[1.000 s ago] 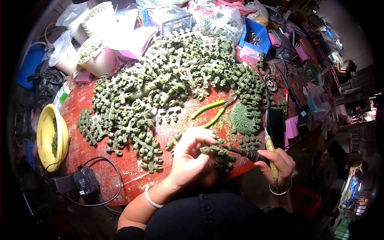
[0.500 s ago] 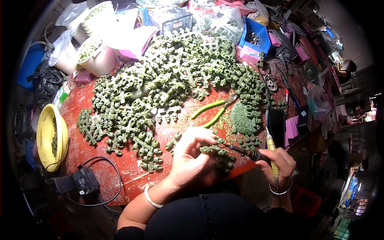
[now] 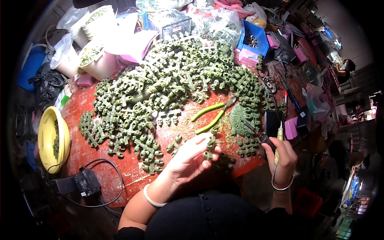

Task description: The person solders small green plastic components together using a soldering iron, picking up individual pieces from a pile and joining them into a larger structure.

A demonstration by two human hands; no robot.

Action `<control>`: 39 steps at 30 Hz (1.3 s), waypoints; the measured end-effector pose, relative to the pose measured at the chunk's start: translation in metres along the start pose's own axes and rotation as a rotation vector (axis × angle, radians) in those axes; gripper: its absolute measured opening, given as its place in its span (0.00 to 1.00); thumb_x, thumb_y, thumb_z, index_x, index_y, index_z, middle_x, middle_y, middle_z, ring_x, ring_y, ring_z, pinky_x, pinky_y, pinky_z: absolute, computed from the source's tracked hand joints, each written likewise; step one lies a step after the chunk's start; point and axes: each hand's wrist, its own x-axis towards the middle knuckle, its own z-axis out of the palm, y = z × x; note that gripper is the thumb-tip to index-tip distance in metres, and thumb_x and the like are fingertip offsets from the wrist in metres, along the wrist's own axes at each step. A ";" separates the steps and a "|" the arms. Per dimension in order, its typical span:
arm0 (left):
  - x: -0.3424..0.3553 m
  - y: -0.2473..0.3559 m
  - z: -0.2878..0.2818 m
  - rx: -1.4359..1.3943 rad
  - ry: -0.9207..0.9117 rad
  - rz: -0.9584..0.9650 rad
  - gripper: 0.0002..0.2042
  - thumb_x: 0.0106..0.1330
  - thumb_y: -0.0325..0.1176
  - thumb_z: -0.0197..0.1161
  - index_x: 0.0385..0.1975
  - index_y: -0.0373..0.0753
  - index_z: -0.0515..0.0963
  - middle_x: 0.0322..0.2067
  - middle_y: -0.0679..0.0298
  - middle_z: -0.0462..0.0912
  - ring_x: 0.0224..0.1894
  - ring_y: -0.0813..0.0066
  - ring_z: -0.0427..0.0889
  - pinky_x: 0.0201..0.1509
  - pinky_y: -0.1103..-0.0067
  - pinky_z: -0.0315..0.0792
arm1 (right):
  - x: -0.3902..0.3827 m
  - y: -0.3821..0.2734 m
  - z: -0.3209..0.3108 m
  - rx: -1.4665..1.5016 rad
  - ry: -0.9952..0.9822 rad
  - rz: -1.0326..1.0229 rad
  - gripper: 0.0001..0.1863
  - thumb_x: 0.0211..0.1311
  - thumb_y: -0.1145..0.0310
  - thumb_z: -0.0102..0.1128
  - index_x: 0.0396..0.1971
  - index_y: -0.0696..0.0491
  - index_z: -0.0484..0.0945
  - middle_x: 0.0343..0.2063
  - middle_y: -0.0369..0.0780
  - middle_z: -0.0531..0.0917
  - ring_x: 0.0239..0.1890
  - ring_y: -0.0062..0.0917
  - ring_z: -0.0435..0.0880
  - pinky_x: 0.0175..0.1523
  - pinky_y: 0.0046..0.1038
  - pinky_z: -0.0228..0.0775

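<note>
My left hand (image 3: 194, 158) is above the table's near edge, its fingers closed on a green moulded piece (image 3: 210, 148) with several rounded lobes, held upright. My right hand (image 3: 283, 156) grips two tools at once: a black-handled tool (image 3: 264, 138) with a thin dark tip, and a yellow pen-like tool (image 3: 277, 150) with a cord. The dark tip is over the edge of a round, rough green pad (image 3: 241, 120). Beyond my left hand lie cutting pliers (image 3: 214, 113) with lime-green handles, their jaws toward the pad. A large heap of similar green pieces (image 3: 160, 84) spreads behind.
On the red table (image 3: 96, 160) are a black power adapter (image 3: 86, 182) with looped cable and a yellow bowl (image 3: 44, 148). White buckets (image 3: 102, 66) and a blue bin (image 3: 254, 38) stand behind the heap. A dark phone-like slab (image 3: 274, 122) lies right. Another person (image 3: 346, 70) is far right.
My right hand has drawn the dark tip away from the green piece, up and right toward the pad. My left hand has turned the piece upright.
</note>
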 end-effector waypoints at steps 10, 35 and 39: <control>0.001 0.004 -0.007 -0.500 -0.172 -0.228 0.19 0.80 0.35 0.46 0.64 0.29 0.64 0.56 0.46 0.75 0.27 0.83 0.74 0.16 0.94 0.67 | -0.003 0.007 0.004 -0.078 -0.051 -0.022 0.16 0.49 0.76 0.77 0.39 0.57 0.82 0.25 0.44 0.77 0.26 0.40 0.78 0.32 0.33 0.70; 0.002 0.002 0.012 0.440 0.192 -0.042 0.10 0.76 0.38 0.56 0.48 0.39 0.74 0.34 0.65 0.81 0.26 0.85 0.76 0.25 0.87 0.70 | 0.005 -0.013 -0.004 0.341 0.070 -0.046 0.16 0.52 0.75 0.77 0.42 0.59 0.84 0.26 0.42 0.82 0.24 0.28 0.79 0.30 0.25 0.69; 0.002 -0.009 0.010 1.291 0.385 0.466 0.06 0.71 0.26 0.61 0.43 0.33 0.74 0.35 0.59 0.80 0.38 0.71 0.81 0.45 0.75 0.74 | 0.000 -0.003 -0.004 0.329 0.094 0.016 0.16 0.51 0.77 0.76 0.41 0.60 0.84 0.29 0.42 0.84 0.26 0.29 0.81 0.32 0.25 0.71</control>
